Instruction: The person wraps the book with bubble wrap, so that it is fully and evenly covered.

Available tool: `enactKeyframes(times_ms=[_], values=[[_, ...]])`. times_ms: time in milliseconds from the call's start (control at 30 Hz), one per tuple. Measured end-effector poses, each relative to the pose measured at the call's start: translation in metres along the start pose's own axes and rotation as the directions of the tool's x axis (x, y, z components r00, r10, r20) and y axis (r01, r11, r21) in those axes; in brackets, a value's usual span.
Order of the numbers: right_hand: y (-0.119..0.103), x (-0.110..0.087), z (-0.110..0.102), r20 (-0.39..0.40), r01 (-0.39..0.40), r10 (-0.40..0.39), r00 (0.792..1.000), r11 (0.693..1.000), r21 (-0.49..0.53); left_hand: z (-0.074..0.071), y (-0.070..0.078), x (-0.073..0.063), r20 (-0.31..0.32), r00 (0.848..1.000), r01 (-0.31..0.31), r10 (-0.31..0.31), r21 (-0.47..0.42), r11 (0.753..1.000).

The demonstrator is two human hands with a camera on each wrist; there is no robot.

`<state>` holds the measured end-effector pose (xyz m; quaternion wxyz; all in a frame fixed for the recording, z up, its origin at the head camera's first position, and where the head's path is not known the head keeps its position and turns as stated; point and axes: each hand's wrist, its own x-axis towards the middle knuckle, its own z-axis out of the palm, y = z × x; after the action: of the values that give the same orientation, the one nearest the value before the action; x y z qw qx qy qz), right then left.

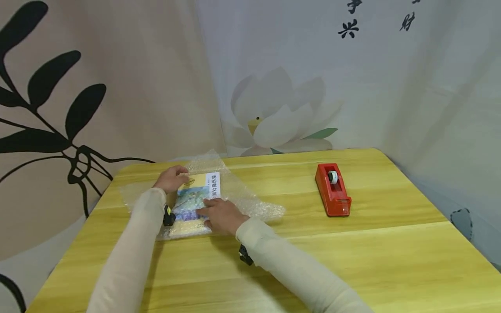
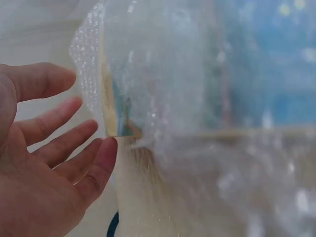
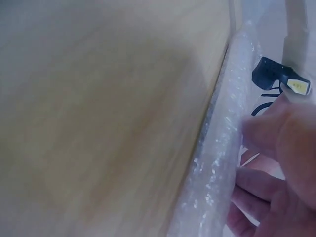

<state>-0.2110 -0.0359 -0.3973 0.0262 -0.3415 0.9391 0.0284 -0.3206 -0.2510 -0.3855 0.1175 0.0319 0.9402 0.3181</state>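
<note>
A book (image 1: 190, 198) with a yellow, blue and purple cover and a white title strip lies on the table's left part, with clear bubble wrap (image 1: 238, 187) around it. Loose wrap spreads beyond its far and right sides. My left hand (image 1: 172, 179) is at the book's upper left edge; in the left wrist view its fingers (image 2: 84, 128) are spread loosely beside the wrapped corner. My right hand (image 1: 224, 215) rests over the book's lower right side, fingers extended. Up close, those fingers (image 3: 259, 185) touch the rolled-looking wrap edge (image 3: 217, 148).
A red tape dispenser (image 1: 332, 190) with a small roll stands to the right on the wooden table (image 1: 375, 256). Behind the table hangs a printed curtain (image 1: 282, 56) with leaves, a lotus and characters. Each wrist wears a small black device (image 1: 168, 216).
</note>
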Motion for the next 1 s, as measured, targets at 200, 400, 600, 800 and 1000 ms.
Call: enactKeyframes(times_ms=[200, 400, 600, 800, 1000], values=[[-0.003, 0.001, -0.002, 0.029, -0.005, 0.004, 1.0, 1.0, 0.018, -0.006, -0.012, 0.014, -0.005, 1.0, 0.016, -0.017, -0.033, 0.999], [-0.001, 0.001, 0.0, 0.033, -0.017, 0.016, 0.999, 1.0, 0.019, -0.008, -0.008, 0.027, 0.007, 1.0, 0.026, -0.026, 0.029, 0.999], [0.0, 0.001, -0.003, 0.039, -0.012, 0.011, 0.999, 1.0, 0.021, -0.008, 0.001, 0.042, 0.049, 0.997, 0.056, -0.059, 0.072, 0.996], [0.003, 0.003, -0.005, 0.032, -0.018, 0.017, 0.999, 1.0, 0.024, -0.01, 0.005, 0.057, 0.081, 0.993, 0.074, -0.08, 0.076, 0.994], [0.002, 0.002, -0.002, 0.043, -0.016, 0.013, 0.999, 0.998, 0.063, -0.01, 0.001, 0.066, 0.103, 0.989, 0.107, -0.108, 0.018, 0.994]])
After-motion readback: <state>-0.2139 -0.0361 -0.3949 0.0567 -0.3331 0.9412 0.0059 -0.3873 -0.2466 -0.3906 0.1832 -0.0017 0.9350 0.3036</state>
